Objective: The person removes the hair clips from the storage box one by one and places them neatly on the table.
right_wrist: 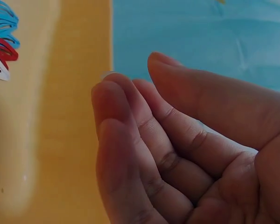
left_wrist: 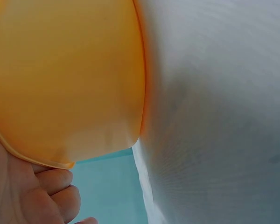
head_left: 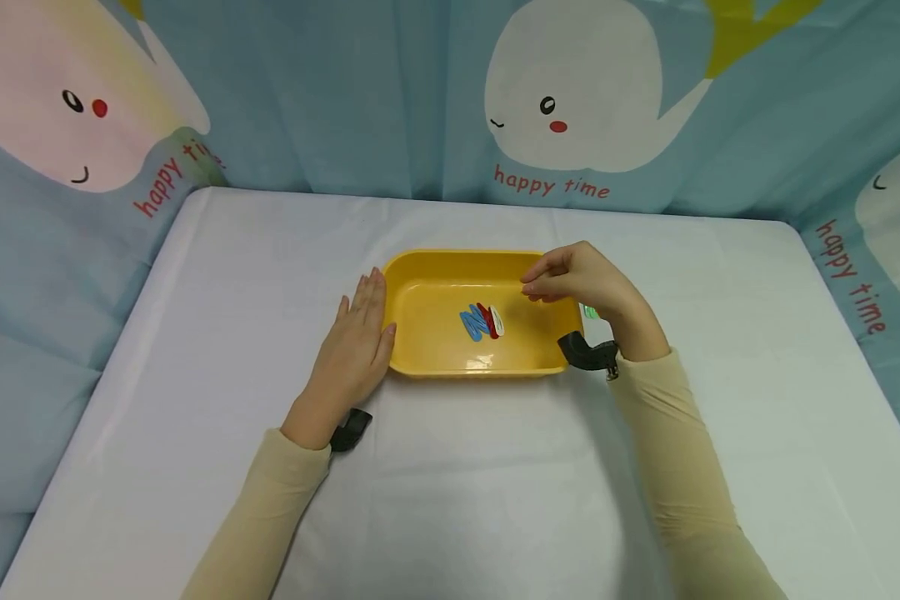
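A yellow tray [head_left: 423, 342] stands on the white-covered table. Inside, near its middle, lies a row of snap hair clips: blue clips [head_left: 472, 323], a red part [head_left: 487, 317] and a white clip [head_left: 498, 322] at the right end. My left hand [head_left: 348, 350] rests against the tray's left rim with straight fingers; the left wrist view shows the tray's outer wall. Over the tray's right side hovers my right hand [head_left: 588, 279], fingers bent loosely. In the right wrist view its thumb [right_wrist: 205, 98] is apart from the fingers, with nothing seen between them.
Just outside the tray's right wall a small green item [head_left: 590, 312] lies on the white cloth [head_left: 450, 483], mostly hidden by the right hand and tray. A blue curtain [head_left: 360, 100] with whale prints hangs behind the table. Dark wrist mounts [head_left: 587, 352] sit near both cuffs.
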Demonstrator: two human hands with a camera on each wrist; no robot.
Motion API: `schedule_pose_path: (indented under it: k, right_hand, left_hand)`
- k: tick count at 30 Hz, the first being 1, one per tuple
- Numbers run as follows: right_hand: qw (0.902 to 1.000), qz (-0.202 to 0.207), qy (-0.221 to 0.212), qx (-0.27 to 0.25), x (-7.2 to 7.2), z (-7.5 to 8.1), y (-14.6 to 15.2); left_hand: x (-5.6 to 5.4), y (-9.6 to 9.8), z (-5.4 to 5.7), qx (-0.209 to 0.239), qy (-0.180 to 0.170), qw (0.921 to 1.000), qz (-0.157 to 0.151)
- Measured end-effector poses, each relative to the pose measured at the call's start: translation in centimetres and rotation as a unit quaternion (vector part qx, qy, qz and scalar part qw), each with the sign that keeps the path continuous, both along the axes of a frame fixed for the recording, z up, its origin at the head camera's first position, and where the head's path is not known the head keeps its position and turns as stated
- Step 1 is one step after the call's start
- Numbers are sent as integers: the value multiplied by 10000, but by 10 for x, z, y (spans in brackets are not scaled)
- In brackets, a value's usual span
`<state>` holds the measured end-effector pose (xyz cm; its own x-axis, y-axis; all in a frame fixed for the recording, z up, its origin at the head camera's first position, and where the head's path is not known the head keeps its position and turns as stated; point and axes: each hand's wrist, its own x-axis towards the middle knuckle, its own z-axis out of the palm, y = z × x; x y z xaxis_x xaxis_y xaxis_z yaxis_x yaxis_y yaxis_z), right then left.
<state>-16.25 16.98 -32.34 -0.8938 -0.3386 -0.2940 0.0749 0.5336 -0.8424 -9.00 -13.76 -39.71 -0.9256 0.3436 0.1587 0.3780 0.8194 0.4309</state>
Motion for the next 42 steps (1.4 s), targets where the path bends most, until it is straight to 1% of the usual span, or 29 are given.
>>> schedule_pose_path:
  k: [5,11,16,22,28,32,37,42]
  right_hand:
    - [9996,161,-170,153,-9,-9,-10]
    - [9988,219,-321,297,-17,-21,-19]
    - [9982,277,-385,371,-21,-31,-26]
    - [9980,295,-400,387,-22,-41,-30]
    - [9974,314,-273,583,-22,-45,-31]
    - [9965,440,-319,636,-21,-46,-32]
    - [9955,502,-416,690,-22,-48,-33]
    - [9933,584,-417,909,-23,-49,-34]
  left_hand:
    - [0,1,0,-4,16,10000,-10]
    - [0,1,-1,-6,8,10000,-9]
    - [0,1,0,6,24,10000,-22]
    - [-1,1,0,-6,5,10000,-39]
    - [-1,2,1,5,-30,10000,-41]
    - [-1,1,1,-13,-46,10000,-33]
    - [-1,1,1,-14,-48,10000,-28]
    - [-1,0,0,-7,-29,10000,-20]
